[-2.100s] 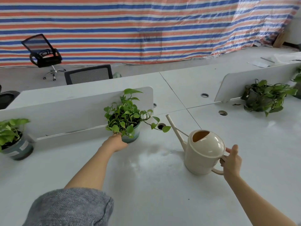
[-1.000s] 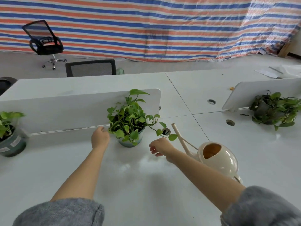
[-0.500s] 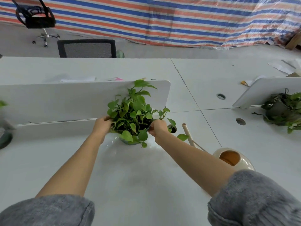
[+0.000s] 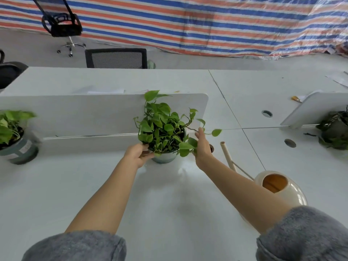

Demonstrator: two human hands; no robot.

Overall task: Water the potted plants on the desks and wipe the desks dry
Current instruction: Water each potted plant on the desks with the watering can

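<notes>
Since two seconds ago the right hand (image 4: 202, 146) has let go of the watering can (image 4: 282, 187) and come over to the middle plant (image 4: 162, 129). The left hand (image 4: 138, 154) has shifted from the front of the pot (image 4: 165, 158) to its left side. The can now stands alone on the bench (image 4: 169, 204), close to the person's right forearm. Its spout (image 4: 227, 155) points up toward the pot, near it but not touching.

The left hand has its fingers curled on the left rim of the pot. I judge that it steadies the pot so that it does not slide or tip while the other hand works in the leaves. The right hand is open, with the fingers straight and pointing up, pressed against the leaves and the long trailing stem on the right side. Probably it pushes the foliage aside so that the soil is free for pouring, but this is only my reading.

The pot stands upright just in front of the divider panel (image 4: 94, 113). Before it the bench shows a pale sheen; whether this is water I cannot tell. Two more potted plants wait, the left plant (image 4: 11, 129) and the right plant (image 4: 335, 132), both well apart from the hands. The can stands close, I think, so that the right hand can take it again quickly.
</notes>
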